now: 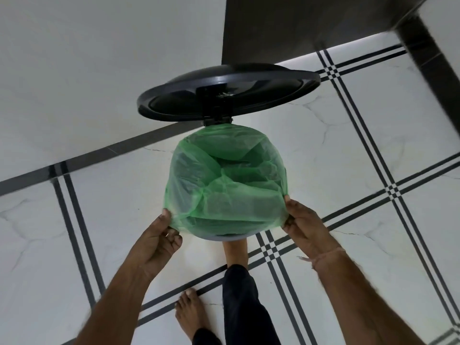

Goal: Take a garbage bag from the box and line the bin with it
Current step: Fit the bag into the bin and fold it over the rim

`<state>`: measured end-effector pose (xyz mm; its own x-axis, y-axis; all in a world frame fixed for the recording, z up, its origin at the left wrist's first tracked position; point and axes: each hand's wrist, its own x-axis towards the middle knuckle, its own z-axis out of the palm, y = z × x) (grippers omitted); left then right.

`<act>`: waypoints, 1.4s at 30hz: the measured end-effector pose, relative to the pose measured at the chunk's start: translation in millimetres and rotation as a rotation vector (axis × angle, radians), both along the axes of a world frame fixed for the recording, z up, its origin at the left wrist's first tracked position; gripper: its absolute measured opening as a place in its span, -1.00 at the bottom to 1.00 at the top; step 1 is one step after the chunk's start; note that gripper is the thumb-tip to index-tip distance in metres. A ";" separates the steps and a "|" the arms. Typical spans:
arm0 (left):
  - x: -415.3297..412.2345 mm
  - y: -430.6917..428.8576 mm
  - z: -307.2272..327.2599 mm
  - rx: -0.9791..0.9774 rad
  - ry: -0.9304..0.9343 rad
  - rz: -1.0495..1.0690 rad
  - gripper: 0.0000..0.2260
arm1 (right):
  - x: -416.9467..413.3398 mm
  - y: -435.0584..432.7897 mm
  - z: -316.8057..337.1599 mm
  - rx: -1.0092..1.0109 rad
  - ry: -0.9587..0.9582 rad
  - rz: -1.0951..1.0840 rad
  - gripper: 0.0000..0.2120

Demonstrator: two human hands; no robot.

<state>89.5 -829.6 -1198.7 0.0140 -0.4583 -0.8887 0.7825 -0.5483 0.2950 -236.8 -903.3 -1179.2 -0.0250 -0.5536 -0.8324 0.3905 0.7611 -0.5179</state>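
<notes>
A thin green garbage bag (229, 185) is spread over the mouth of a round bin, whose near rim (224, 237) shows as a grey sliver under the plastic. The bin's black lid (268, 93) stands raised on its hinge at the far side. My left hand (159, 240) pinches the bag's edge at the near left of the rim. My right hand (305, 225) pinches the edge at the near right. The bag's hem hangs down around the outside of the bin. The box is out of view.
The floor is white tile with black stripe lines (388, 185). A dark cabinet or wall panel (298, 28) rises behind the lid. One bare foot (235, 252) is tucked under the bin's front, the other foot (190, 312) stands on the floor nearer me.
</notes>
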 end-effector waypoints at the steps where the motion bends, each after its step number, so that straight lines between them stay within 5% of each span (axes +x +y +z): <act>1: -2.6 0.8 0.8 0.002 0.010 0.041 -0.86 | -0.3 1.7 1.2 0.037 0.020 0.007 -0.87; 7: -22.9 -1.9 -2.7 -0.026 0.043 0.276 -0.55 | 6.6 11.0 1.9 0.177 0.019 -0.081 -0.76; 11: -28.8 10.0 -9.2 -0.054 0.060 0.306 -0.74 | 18.0 20.4 1.2 0.208 -0.088 -0.200 -0.75; 25: -55.8 28.2 -7.0 0.059 0.084 0.190 -0.71 | 38.5 65.3 -15.5 0.146 -0.207 -0.226 -0.68; 34: -54.5 -3.4 -13.5 0.228 -0.038 0.208 -0.79 | 44.4 37.2 -22.7 0.216 -0.012 -0.315 -0.87; 38: -43.1 -18.1 10.0 0.153 -0.236 0.267 -0.45 | 47.5 26.1 -2.3 -0.013 0.220 -0.313 -0.73; 42: -34.9 -38.0 19.1 0.078 -0.392 0.057 -0.82 | 45.4 1.4 9.8 -0.046 0.302 -0.199 -0.77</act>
